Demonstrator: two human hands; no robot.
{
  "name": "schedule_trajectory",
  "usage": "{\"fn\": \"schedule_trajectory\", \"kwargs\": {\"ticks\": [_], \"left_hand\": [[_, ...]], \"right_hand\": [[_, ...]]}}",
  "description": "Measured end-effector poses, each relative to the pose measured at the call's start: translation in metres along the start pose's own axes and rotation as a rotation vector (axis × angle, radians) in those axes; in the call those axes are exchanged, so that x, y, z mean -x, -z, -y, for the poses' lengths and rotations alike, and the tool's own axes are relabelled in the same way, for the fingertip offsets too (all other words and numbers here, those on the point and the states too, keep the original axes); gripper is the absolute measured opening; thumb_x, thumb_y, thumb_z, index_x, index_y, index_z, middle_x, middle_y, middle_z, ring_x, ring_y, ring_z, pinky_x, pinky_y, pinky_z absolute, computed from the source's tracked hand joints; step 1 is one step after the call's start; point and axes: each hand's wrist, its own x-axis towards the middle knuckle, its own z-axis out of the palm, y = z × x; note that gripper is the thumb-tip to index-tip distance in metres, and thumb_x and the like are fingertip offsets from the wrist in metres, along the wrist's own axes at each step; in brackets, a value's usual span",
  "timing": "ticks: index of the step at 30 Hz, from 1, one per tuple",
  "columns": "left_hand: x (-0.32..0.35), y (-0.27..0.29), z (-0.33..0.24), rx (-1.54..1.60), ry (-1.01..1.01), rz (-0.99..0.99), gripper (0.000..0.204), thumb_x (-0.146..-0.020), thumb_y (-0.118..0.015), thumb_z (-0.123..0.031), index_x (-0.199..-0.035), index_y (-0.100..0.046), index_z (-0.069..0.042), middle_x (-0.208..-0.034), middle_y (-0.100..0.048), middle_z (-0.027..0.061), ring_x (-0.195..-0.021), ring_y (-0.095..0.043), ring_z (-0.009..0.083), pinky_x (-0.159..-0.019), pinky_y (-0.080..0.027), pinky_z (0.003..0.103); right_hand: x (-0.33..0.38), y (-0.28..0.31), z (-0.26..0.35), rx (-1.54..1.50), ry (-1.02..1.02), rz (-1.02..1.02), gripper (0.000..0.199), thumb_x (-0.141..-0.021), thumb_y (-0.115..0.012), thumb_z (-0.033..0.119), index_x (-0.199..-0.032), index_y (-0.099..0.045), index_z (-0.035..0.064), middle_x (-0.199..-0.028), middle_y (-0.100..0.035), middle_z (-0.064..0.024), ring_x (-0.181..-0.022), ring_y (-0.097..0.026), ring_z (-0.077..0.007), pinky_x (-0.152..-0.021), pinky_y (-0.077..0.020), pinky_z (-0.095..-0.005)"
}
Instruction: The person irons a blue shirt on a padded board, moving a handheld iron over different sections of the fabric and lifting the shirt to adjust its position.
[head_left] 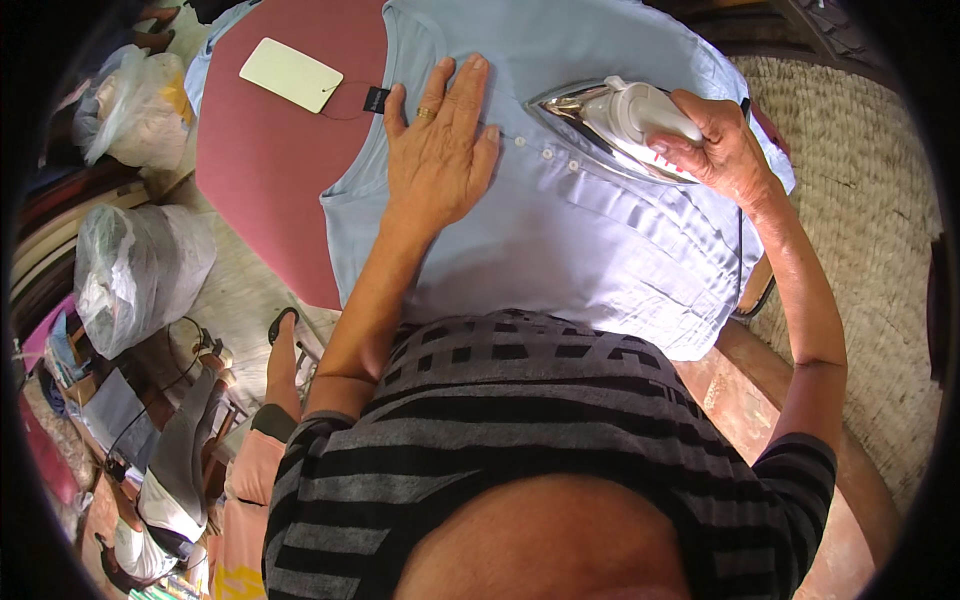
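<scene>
At the far left of the frame, two clear plastic bags (140, 275) stuffed with cloth sit on the floor. Right of them, in the upper left, a pale hang tag (291, 74) lies on the dark red ironing board (265, 190). Across the upper centre a light blue shirt (560, 240) is spread over the board. The left hand (440, 150) lies flat on it, fingers apart, just left of the button placket. In the upper right, the right hand (715, 145) is clamped on the handle of a white iron (615, 120), whose soleplate rests on the shirt. A woven mat (860, 200) fills the right edge.
</scene>
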Motion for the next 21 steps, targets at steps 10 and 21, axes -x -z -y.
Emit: {"fn": "schedule_trajectory", "kwargs": {"ticks": [10,21], "left_hand": [[-0.002,0.006,-0.001,0.111,0.043,-0.007,0.068,-0.088,-0.054,-0.026,-0.149,-0.034,-0.002,-0.149,-0.045,0.0106,-0.140,-0.039,0.0291,-0.114,-0.014,0.055],[0.002,-0.002,-0.005,0.076,0.031,-0.033,0.071,-0.088,-0.052,-0.031,-0.150,-0.032,-0.002,-0.152,-0.042,0.0099,-0.141,-0.037,0.0281,-0.114,-0.014,0.054]], "right_hand": [[-0.018,0.001,0.013,0.055,0.025,0.029,0.035,-0.082,-0.078,0.035,-0.096,-0.066,0.0054,-0.074,-0.069,-0.0096,-0.065,-0.067,-0.0234,-0.061,-0.0516,-0.0357],[-0.027,0.001,0.000,0.162,0.012,0.047,0.036,-0.087,-0.074,0.038,-0.096,-0.065,0.0035,-0.070,-0.063,-0.0109,-0.059,-0.060,-0.0219,-0.057,-0.0479,-0.0319]]}}
